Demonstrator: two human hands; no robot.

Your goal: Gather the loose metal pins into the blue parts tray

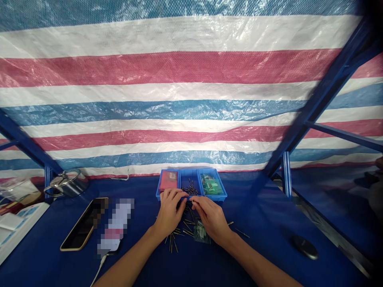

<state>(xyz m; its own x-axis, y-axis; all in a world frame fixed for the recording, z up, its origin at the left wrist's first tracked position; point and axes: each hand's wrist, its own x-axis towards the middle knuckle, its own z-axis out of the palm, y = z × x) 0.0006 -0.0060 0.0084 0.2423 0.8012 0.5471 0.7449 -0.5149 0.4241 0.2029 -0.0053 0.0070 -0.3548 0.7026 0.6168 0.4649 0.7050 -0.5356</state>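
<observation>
My right hand [211, 217] is closed in a pinch, thumb against forefinger, on a small thin piece [193, 201] that looks like a drill bit; most of it is hidden by the fingers. Close beside it, my left hand [170, 209] has its fingers stretched forward and its thumb apart, at the front edge of the blue divided tray [223, 197]. Loose thin drill bits [172, 242] lie scattered beneath and between both hands. A small clear bag [201, 232] with pale pieces inside lies by my right wrist. More bits [191, 188] fill the tray's middle compartment.
The tray's left compartment holds a red packet [168, 181], the right one green packets [211, 184]. Two phones [79, 229] [115, 227] lie left, one with a cable. A metal pot [70, 184] stands back left. A dark oval object [304, 246] lies right. Blue frame bars [317, 93] flank the table.
</observation>
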